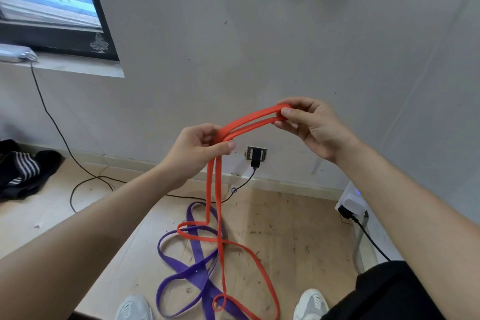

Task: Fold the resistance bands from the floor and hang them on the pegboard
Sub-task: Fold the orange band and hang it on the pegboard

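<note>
Readable words or numbers: none that I can make out.
Dark frame (105,34), up and to the left of my left hand (197,147): a pale, ornate emblem near its lower corner, too blurred to read.
Grey shoes (135,308), below my hands: pale stripe marks, too small to tell as a brand.

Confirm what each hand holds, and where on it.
Both hold the orange band. The right hand pinches its folded end; the left hand grips the doubled strands where they drop toward the floor. The purple band lies unheld.
</note>
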The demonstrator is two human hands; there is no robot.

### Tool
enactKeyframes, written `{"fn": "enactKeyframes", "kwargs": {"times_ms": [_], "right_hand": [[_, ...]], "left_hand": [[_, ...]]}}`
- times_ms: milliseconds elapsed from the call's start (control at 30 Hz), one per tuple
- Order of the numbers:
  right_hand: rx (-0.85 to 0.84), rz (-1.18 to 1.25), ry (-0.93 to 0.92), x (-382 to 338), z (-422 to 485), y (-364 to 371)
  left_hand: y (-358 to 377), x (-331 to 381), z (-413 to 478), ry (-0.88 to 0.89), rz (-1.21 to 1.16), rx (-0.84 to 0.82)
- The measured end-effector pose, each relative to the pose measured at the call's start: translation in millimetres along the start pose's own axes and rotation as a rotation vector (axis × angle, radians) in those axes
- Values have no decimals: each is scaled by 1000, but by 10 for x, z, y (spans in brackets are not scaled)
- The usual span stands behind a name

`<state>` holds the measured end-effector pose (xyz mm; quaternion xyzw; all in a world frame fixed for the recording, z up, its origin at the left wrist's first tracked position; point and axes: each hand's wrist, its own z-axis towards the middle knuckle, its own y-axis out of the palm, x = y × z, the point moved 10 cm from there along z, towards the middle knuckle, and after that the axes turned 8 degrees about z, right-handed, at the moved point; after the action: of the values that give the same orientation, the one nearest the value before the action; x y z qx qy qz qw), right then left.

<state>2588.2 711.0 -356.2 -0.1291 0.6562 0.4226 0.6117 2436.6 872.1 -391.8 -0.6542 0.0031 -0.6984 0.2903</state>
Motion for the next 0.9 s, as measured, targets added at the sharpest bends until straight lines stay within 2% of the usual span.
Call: {"fn": "enactKeyframes", "kwargs": {"times_ms": [267, 400, 533, 633, 733, 900], "right_hand": [[18, -117, 134, 268, 66, -4], [-129, -439, 262, 391, 49, 180], [-197, -746, 134, 199, 75, 382], [-290, -762, 53, 141, 42, 604], [-398, -778, 76, 394, -51, 717], [-333, -795, 52, 441, -95, 644]], "left_hand": [[-232, 196, 153, 4, -62, 48], [-299, 371, 195, 68, 105, 66], [-237, 448, 221, 87, 203, 6], [-143, 441, 181, 109, 175, -9], [-114, 330, 149, 109, 130, -14], [-41, 83, 155, 92, 161, -113]]}}
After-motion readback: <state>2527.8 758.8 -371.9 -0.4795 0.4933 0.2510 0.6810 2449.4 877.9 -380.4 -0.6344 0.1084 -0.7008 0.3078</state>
